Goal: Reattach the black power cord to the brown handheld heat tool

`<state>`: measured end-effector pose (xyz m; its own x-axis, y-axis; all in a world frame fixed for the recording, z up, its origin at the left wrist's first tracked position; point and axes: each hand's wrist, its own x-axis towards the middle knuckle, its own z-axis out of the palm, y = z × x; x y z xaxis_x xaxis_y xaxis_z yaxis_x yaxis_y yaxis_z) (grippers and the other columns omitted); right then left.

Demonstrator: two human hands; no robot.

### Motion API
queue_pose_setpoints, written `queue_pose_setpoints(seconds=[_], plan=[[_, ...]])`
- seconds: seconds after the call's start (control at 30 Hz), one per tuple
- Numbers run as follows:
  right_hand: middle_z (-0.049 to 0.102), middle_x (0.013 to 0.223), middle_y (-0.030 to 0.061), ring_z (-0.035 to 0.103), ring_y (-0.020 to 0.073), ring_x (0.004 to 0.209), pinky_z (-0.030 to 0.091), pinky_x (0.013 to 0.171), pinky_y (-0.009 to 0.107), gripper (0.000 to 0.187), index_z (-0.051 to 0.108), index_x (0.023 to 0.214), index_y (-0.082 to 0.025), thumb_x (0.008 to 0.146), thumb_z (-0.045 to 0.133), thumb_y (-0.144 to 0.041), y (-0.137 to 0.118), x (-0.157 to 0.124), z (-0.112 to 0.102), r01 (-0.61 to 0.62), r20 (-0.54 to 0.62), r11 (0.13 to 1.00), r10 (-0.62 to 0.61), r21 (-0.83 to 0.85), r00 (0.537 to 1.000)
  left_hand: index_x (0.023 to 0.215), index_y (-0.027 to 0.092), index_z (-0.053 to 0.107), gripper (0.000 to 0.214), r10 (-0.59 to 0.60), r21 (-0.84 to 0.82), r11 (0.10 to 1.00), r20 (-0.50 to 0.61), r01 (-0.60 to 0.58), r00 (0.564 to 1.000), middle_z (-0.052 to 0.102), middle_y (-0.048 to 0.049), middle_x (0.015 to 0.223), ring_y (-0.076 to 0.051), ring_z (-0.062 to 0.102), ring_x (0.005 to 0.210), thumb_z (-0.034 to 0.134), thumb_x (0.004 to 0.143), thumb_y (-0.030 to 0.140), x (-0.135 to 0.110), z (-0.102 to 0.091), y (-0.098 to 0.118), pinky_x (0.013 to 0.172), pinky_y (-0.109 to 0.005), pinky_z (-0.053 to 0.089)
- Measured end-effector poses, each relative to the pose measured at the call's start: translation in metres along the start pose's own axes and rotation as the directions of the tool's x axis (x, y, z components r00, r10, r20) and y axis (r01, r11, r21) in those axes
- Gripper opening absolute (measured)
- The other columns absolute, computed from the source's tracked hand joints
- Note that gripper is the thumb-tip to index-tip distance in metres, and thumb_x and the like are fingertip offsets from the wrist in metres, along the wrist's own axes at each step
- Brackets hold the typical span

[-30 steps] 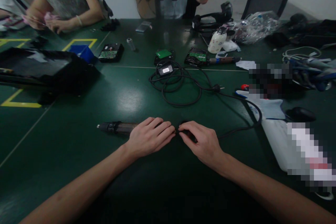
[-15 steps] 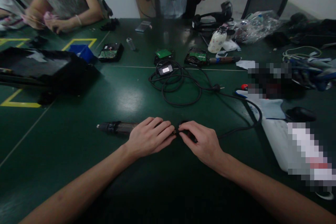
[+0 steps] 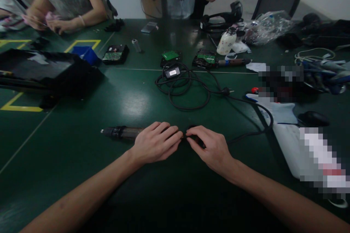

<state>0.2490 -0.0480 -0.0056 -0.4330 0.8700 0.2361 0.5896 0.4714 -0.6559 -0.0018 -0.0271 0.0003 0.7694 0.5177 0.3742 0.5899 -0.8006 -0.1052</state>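
Note:
A dark, rod-shaped tool [image 3: 120,132] lies on the green table [image 3: 82,160] with its metal tip pointing left. My left hand [image 3: 154,142] covers its right end, fingers curled over the handle. My right hand [image 3: 209,146] meets it fingertip to fingertip and pinches a small black part [image 3: 191,134] where a black cable [image 3: 246,135] joins the tool. What sits between the fingertips is hidden.
The cable runs right, then back to a coil with a power adapter [image 3: 172,72]. Circuit boards [image 3: 115,54], a white bottle [image 3: 225,42], a black case [image 3: 41,71] and a blue bin [image 3: 86,54] lie beyond. Two people sit across the table; white gloves [image 3: 284,131] lie right.

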Motion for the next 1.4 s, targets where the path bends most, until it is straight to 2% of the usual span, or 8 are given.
queue_pose_setpoints(seconds=[0.6, 1.2, 1.4], plan=[[0.074, 0.111, 0.0041, 0.072, 0.0197, 0.098, 0.054, 0.084, 0.031, 0.013, 0.066, 0.116, -0.023, 0.104, 0.061, -0.024, 0.0003, 0.0001, 0.0005, 0.005, -0.003, 1.000, -0.005, 0.007, 1.000, 0.122, 0.021, 0.067, 0.028, -0.002, 0.010, 1.000, 0.000, 0.002, 1.000, 0.073, -0.0035, 0.118, -0.022, 0.065, 0.101, 0.064, 0.099, 0.037, 0.0010, -0.0005, 0.0007, 0.081, -0.037, 0.049], [0.075, 0.111, 0.0052, 0.072, 0.0199, 0.096, 0.055, 0.080, 0.031, 0.014, 0.066, 0.116, -0.023, 0.104, 0.059, -0.023, -0.0007, 0.0000, -0.0001, 0.004, 0.001, 1.000, -0.004, -0.002, 1.000, 0.124, 0.023, 0.066, 0.030, 0.005, 0.026, 1.000, 0.009, -0.005, 1.000, 0.073, -0.0045, 0.120, -0.023, 0.065, 0.102, 0.064, 0.099, 0.038, -0.0006, 0.0010, -0.0002, 0.081, -0.037, 0.049], [0.075, 0.110, 0.0045, 0.072, 0.0201, 0.096, 0.055, 0.079, 0.031, 0.013, 0.066, 0.116, -0.023, 0.104, 0.061, -0.024, -0.0013, 0.0006, -0.0007, -0.002, 0.014, 1.000, 0.002, 0.000, 1.000, 0.118, 0.022, 0.067, 0.025, 0.006, 0.033, 0.999, 0.017, -0.007, 1.000, 0.073, -0.0036, 0.119, -0.022, 0.065, 0.101, 0.064, 0.099, 0.038, -0.0003, 0.0012, -0.0005, 0.081, -0.037, 0.049]])
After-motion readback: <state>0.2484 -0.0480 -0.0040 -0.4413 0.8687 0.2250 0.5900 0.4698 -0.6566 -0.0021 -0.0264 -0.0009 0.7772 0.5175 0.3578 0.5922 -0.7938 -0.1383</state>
